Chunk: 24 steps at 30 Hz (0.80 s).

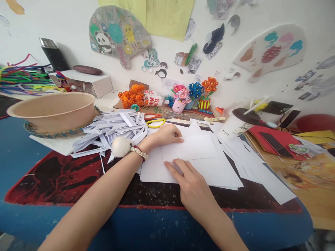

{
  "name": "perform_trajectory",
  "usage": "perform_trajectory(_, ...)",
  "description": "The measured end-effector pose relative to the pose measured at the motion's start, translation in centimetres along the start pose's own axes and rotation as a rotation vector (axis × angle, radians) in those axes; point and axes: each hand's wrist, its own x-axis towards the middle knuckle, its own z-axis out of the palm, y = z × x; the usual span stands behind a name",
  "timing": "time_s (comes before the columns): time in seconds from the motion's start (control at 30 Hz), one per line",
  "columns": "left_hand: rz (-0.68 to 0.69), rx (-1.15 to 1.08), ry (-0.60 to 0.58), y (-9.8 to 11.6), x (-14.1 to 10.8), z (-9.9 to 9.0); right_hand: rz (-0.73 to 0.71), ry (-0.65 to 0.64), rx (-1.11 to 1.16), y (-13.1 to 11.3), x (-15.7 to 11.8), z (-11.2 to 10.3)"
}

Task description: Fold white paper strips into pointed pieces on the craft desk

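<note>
- Here's the left hand, at the left end of a folded white sheet, fingers curled; whether its grip pinches the paper or merely rests there, I can't tell.
- And the right hand, palm down: grip spread, fingertips down at the near edge of that folded sheet!
- The folded sheet itself lies flat atop a stack of white paper, right in front of the person.
- Under it all, a red-and-black mat on the blue bench.
- Over to the left, just beside the stack, a heaped pile of folded paper strips; beyond, a beige basin.
- On the right, loose sheets fan out, and a lidded cup stands at their far end.
- Far side, near the wall: orange flowers, bright as anything!
</note>
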Motion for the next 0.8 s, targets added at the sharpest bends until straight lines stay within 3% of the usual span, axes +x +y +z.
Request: perform_trajectory(0.8, 0.017, 0.004, 0.005, -0.26, 0.22, 0.14, -0.008, -0.024, -0.04, -0.04, 0.16, 0.01)
